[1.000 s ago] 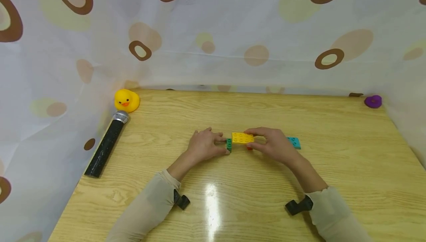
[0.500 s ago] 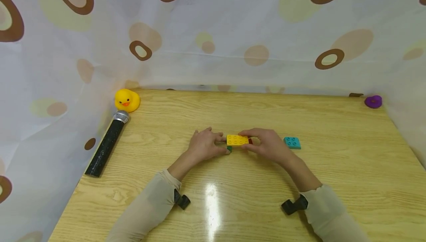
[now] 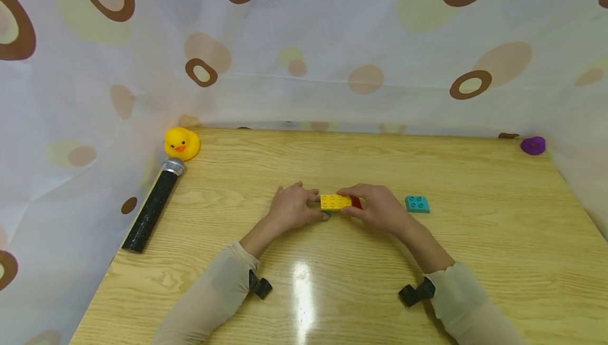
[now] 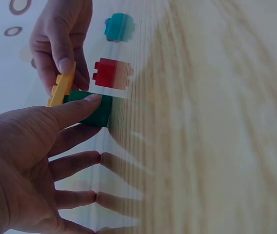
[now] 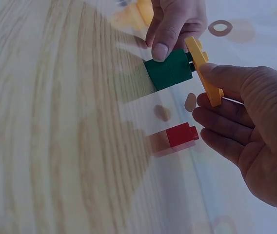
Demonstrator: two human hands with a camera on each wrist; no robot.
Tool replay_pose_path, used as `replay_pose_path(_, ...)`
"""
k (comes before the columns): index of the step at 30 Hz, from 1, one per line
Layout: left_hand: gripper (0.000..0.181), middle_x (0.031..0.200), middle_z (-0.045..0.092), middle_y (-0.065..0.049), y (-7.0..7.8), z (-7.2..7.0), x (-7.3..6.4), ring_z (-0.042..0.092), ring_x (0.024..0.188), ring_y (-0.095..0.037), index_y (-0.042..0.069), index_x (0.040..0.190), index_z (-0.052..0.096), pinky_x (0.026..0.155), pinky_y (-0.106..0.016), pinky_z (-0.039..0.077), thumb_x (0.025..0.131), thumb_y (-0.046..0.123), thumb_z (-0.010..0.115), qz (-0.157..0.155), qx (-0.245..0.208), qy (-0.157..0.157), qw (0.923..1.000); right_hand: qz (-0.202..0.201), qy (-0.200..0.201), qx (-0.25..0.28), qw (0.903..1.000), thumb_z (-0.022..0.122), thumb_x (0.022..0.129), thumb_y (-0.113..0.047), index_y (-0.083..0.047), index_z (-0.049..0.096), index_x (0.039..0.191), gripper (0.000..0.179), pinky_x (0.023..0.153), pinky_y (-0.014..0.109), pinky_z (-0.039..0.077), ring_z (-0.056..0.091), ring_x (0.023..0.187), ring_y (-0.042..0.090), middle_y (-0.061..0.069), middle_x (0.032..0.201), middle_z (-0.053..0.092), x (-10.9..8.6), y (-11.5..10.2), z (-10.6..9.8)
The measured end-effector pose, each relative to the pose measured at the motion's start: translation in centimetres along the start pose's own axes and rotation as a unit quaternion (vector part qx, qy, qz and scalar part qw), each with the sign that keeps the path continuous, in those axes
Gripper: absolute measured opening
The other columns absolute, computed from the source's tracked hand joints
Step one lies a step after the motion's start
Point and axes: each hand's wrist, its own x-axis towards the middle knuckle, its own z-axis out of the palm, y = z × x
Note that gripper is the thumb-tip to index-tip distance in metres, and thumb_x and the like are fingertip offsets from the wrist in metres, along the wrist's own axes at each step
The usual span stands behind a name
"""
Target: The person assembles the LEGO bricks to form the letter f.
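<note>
My left hand [image 3: 292,207] pinches a green building brick [image 5: 170,70] between thumb and index finger on the table, its other fingers spread. A thin yellow brick [image 3: 334,201] is held at its right end by my right hand [image 3: 382,209]. It lies over the green brick's studs, tilted in the right wrist view, with some studs showing beneath; whether they touch I cannot tell. In the head view the yellow brick covers most of the green one. A red brick [image 5: 181,135] stands apart, partly under my right hand. Farther right lies a turquoise brick [image 3: 417,204].
On the wooden table [image 3: 237,292], a yellow rubber duck [image 3: 182,143] sits at the back left, with a black microphone [image 3: 154,205] in front of it. A small purple object [image 3: 533,145] is at the back right. A patterned curtain [image 3: 304,44] closes off the back and sides.
My right hand has carried the yellow brick left, from beside the green brick to over it. The turquoise brick has come fully into sight. My left hand has stayed put.
</note>
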Motion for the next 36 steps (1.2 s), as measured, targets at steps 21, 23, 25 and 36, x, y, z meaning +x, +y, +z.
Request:
replay_pose_path(21, 0.050, 0.145, 0.061, 0.003, -0.04, 0.12, 0.06, 0.042, 0.147, -0.036, 0.024, 0.128, 0.073, 0.115, -0.072, 0.026, 0.086, 0.052, 0.077, 0.000, 0.000, 0.009, 1.0000, 0.007, -0.024, -0.037, 0.9990, 0.078, 0.090, -0.025, -0.008, 0.072, 0.126, 0.040, 0.065, 0.025, 0.043, 0.049, 0.070, 0.010, 0.004, 0.102, 0.076, 0.64, -0.88, -0.55)
replay_pose_path(23, 0.051, 0.145, 0.060, 0.003, -0.06, 0.13, 0.06, 0.041, 0.147, -0.037, 0.025, 0.130, 0.072, 0.116, -0.072, 0.025, 0.087, 0.053, 0.076, -0.002, 0.000, 0.007, 1.0000, 0.008, -0.024, -0.043, 0.9988, 0.078, 0.090, -0.025, -0.008, 0.072, 0.126, 0.040, 0.063, 0.024, 0.041, 0.048, 0.068, 0.008, 0.002, 0.095, 0.075, 0.58, -0.81, -0.70)
replay_pose_path(25, 0.052, 0.145, 0.060, 0.003, -0.08, 0.13, 0.08, 0.041, 0.147, -0.037, 0.026, 0.131, 0.070, 0.116, -0.072, 0.025, 0.087, 0.053, 0.075, -0.002, 0.001, 0.008, 1.0000, 0.008, -0.024, -0.046, 0.9986, 0.078, 0.090, -0.025, -0.009, 0.072, 0.126, 0.040, 0.061, 0.023, 0.040, 0.046, 0.066, 0.007, -0.001, 0.088, 0.072, 0.57, -0.71, -0.79)
replay_pose_path(36, 0.051, 0.145, 0.061, 0.003, -0.13, 0.29, 0.14, 0.043, 0.147, -0.036, 0.022, 0.127, 0.073, 0.115, -0.072, 0.026, 0.086, 0.053, 0.076, -0.001, 0.008, 0.011, 0.9999, 0.005, -0.040, -0.030, 0.9987, 0.078, 0.091, -0.025, -0.010, 0.072, 0.127, 0.040, 0.065, 0.025, 0.046, 0.051, 0.070, 0.008, 0.004, 0.106, 0.077, 0.91, -0.98, -0.74)
